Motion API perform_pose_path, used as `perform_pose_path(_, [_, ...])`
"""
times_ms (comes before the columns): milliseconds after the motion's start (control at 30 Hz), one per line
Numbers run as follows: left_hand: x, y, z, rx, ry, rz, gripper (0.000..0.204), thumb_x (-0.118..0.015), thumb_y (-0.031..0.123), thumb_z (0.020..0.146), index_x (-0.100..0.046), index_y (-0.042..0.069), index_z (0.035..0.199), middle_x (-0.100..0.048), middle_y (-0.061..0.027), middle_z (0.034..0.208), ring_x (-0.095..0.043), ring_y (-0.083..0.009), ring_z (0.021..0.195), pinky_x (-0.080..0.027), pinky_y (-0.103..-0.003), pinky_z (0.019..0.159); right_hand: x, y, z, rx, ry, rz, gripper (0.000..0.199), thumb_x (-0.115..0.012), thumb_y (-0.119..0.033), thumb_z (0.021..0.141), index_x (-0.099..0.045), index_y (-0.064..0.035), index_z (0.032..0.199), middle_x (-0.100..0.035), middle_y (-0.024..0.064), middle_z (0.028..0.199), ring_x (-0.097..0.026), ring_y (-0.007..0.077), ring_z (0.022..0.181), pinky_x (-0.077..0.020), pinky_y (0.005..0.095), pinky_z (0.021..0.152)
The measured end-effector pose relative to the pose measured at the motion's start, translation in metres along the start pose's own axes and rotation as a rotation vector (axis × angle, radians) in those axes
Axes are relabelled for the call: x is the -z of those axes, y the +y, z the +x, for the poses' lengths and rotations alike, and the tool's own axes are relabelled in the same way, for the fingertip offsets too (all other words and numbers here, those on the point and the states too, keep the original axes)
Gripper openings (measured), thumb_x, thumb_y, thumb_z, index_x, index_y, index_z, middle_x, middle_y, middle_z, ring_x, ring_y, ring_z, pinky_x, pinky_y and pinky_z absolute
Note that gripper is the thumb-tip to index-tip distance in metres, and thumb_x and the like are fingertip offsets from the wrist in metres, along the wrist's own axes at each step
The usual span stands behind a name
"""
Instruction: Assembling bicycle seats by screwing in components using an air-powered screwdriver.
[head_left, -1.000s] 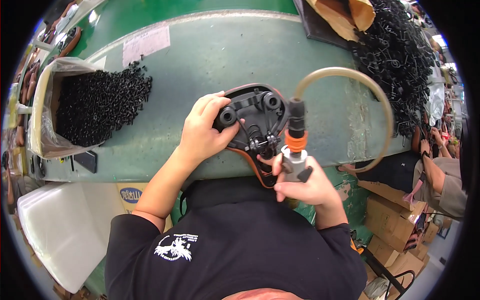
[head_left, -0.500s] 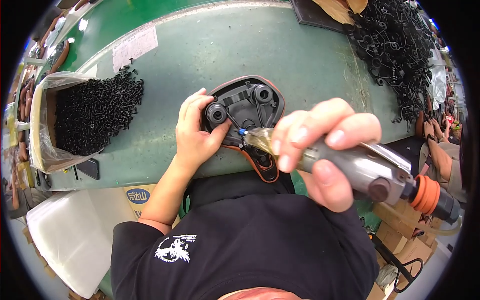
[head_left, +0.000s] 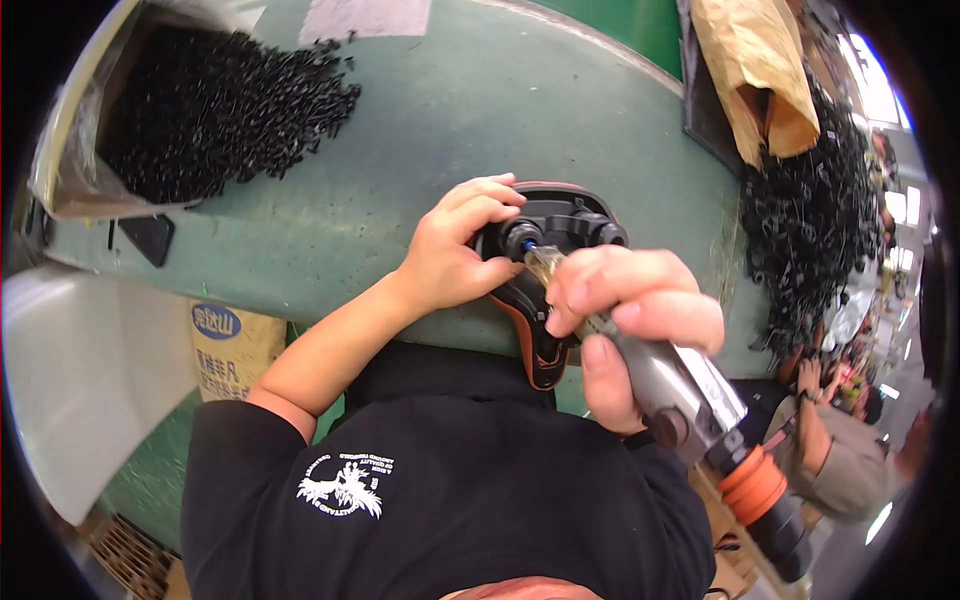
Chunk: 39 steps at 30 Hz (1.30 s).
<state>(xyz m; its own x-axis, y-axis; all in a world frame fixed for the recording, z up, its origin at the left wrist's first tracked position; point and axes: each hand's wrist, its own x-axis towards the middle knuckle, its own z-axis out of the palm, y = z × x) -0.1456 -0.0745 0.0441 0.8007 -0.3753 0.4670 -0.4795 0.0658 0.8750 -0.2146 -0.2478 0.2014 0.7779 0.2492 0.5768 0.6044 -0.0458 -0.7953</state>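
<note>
An upturned bicycle saddle [head_left: 524, 335], black underneath with an orange rim, rests at the near edge of the green bench, its narrow nose toward me. My left hand [head_left: 450, 245] grips its left side, fingers over the rim and thumb on the underside. Wrapped in my right hand [head_left: 645, 300] is a silver power screwdriver [head_left: 690, 395] with an orange ring at its back end. Its blue-tipped bit meets the left round black bumper [head_left: 519, 235] on the saddle; whether a screw sits under it is hidden. The right bumper [head_left: 605, 232] is partly visible behind my right hand.
Black screws [head_left: 240, 120] spill from a plastic-lined box [head_left: 75, 150] at the far left, with a dark flat phone-like object [head_left: 150, 238] nearby. Black metal parts [head_left: 810, 230] and a brown paper bag [head_left: 745, 55] lie at the right. A seated person [head_left: 845, 455] is beyond the bench's right end.
The view has shifted. The screwdriver's bit has moved from the saddle's middle to its left bumper, and the tool now slants more steeply. My left hand keeps its hold on the saddle.
</note>
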Motion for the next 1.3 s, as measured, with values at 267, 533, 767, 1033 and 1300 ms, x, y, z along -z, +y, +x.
perform_pose_path(267, [0.002, -0.001, 0.000, 0.008, 0.022, -0.066, 0.044, -0.090, 0.002, 0.068, -0.068, 0.003, 0.106, -0.074, -0.0128, 0.124, -0.065, -0.0403, 0.133, -0.053, -0.050, 0.112, -0.017, 0.023, -0.004, 0.059, 0.040, -0.032, 0.026, -0.066, -0.007, 0.098, -0.047, -0.0073, 0.115, -0.062, 0.0169, 0.104, -0.064, 0.0231, 0.067, -0.0571, 0.0433, 0.067])
perform_pose_path(533, [0.003, -0.006, -0.005, 0.017, 0.019, -0.130, 0.040, -0.089, 0.002, 0.069, -0.064, 0.003, 0.101, -0.074, -0.0116, 0.128, -0.065, -0.0382, 0.134, -0.051, -0.049, 0.113, -0.018, 0.036, 0.005, 0.106, -0.015, 0.010, 0.035, -0.071, 0.002, 0.088, -0.051, -0.0025, 0.116, -0.070, 0.0196, 0.099, -0.070, 0.0246, 0.065, -0.0629, 0.0399, 0.062])
perform_pose_path(767, [0.001, -0.006, -0.002, -0.046, 0.007, -0.127, 0.038, -0.089, 0.004, 0.072, -0.064, 0.003, 0.101, -0.073, -0.0134, 0.131, -0.065, -0.0379, 0.134, -0.052, -0.048, 0.112, -0.023, 0.035, 0.005, -0.055, -0.021, -0.119, 0.024, -0.067, 0.002, 0.096, -0.049, -0.0058, 0.111, -0.067, 0.0174, 0.097, -0.066, 0.0235, 0.072, -0.0594, 0.0399, 0.068])
perform_pose_path(1033, [0.002, 0.013, -0.011, -0.030, 0.086, 0.075, 0.042, -0.089, 0.010, 0.068, -0.063, 0.001, 0.101, -0.072, -0.0175, 0.118, -0.069, -0.0421, 0.123, -0.056, -0.048, 0.107, -0.021, 0.027, 0.010, -0.055, -0.061, -0.083, 0.035, -0.067, 0.003, 0.094, -0.052, -0.0031, 0.124, -0.068, 0.0294, 0.121, -0.067, 0.0201, 0.074, -0.0588, 0.0431, 0.084])
perform_pose_path(1300, [0.098, 0.012, 0.007, 0.149, 0.112, 0.571, 0.023, -0.088, 0.013, 0.084, -0.073, 0.006, 0.101, -0.069, -0.0130, 0.110, -0.068, -0.0348, 0.106, -0.057, -0.045, 0.090, 0.006, -0.031, -0.018, 0.060, 0.351, 0.308, 0.031, -0.069, -0.003, 0.095, -0.053, -0.0068, 0.120, -0.066, 0.0199, 0.110, -0.064, 0.0211, 0.069, -0.0578, 0.0423, 0.073])
